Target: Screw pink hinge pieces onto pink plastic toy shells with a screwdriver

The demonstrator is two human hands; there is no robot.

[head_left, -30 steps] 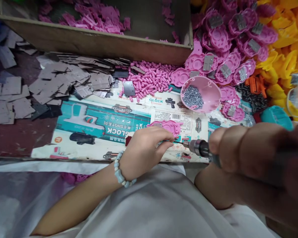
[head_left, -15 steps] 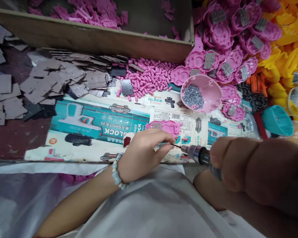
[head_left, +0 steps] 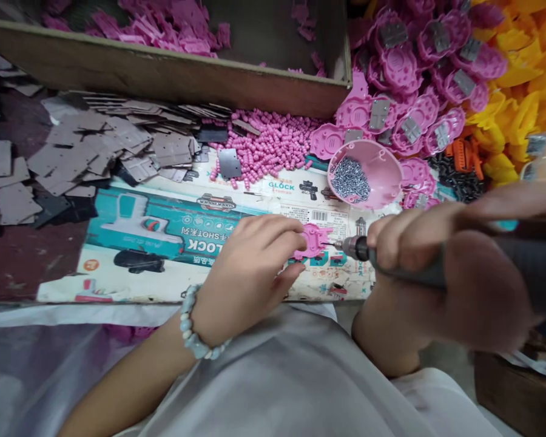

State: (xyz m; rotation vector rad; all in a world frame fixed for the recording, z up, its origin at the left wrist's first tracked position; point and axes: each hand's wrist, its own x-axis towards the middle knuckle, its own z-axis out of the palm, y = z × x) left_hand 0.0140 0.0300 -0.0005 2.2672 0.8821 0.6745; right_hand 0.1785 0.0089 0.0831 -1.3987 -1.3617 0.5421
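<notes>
A pink plastic shell (head_left: 316,238) lies on the printed cardboard, partly covered by my left hand (head_left: 250,261). The fingers of that hand bend over the shell's left side and hold it down, while the thumb sits a little apart below. My right hand (head_left: 418,243) is wrapped round an electric screwdriver (head_left: 357,248), held almost level from the right. Its thin bit reaches the shell's right side; whether a screw is on the tip is too small to tell. Just behind, a pink bowl (head_left: 386,173) holds many small silver screws (head_left: 350,179).
Grey metal plates (head_left: 86,145) are heaped at left. Small pink cylinders (head_left: 273,142) lie behind the cardboard (head_left: 131,279). A wide box (head_left: 164,60) with pink pieces stands at the back. Pink shells with plates (head_left: 409,130) and yellow parts (head_left: 523,91) pile up at right.
My left hand has gone from a pinch near the screwdriver tip to lying over the pink shell. The screwdriver has risen slightly, its bit now at the shell.
</notes>
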